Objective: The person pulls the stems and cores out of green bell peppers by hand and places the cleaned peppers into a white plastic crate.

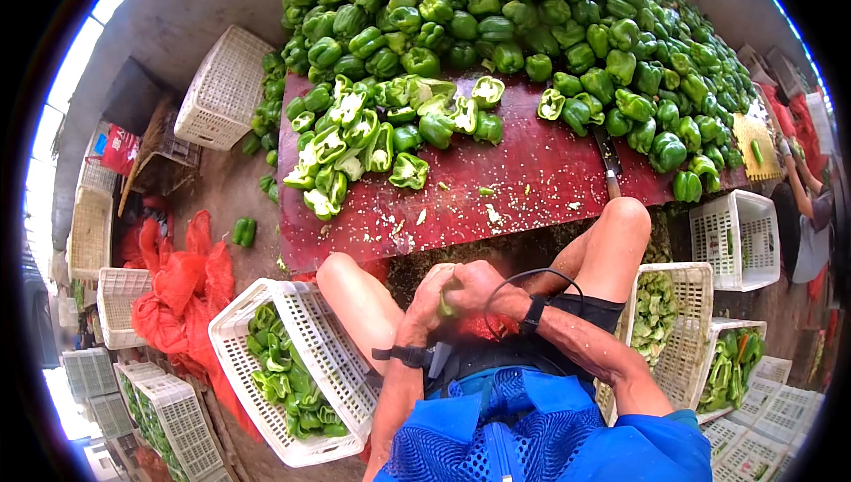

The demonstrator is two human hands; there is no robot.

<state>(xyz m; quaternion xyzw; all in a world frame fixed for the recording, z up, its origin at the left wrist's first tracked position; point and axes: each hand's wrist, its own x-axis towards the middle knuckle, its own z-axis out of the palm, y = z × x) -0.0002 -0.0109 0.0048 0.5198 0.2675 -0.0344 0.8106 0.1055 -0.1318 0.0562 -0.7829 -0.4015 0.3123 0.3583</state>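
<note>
Between my knees, my left hand (431,297) and my right hand (480,290) meet around a green bell pepper (446,304), mostly hidden by the fingers. Both hands close on it, and the area below my right hand is blurred. In front of me is a red board (465,209) strewn with pale seeds. Cut bell pepper halves (346,143) lie heaped on its left part, some showing white insides. A knife (610,166) rests on the board by my right knee, its blade pointing away from me.
A big heap of whole green bell peppers (492,16) covers the far side. To my left stands a white plastic crate (299,329) holding pepper pieces; to my right, another crate (688,309) holds pale green scraps. Red mesh sacks (183,289) lie left. A person (806,229) sits far right.
</note>
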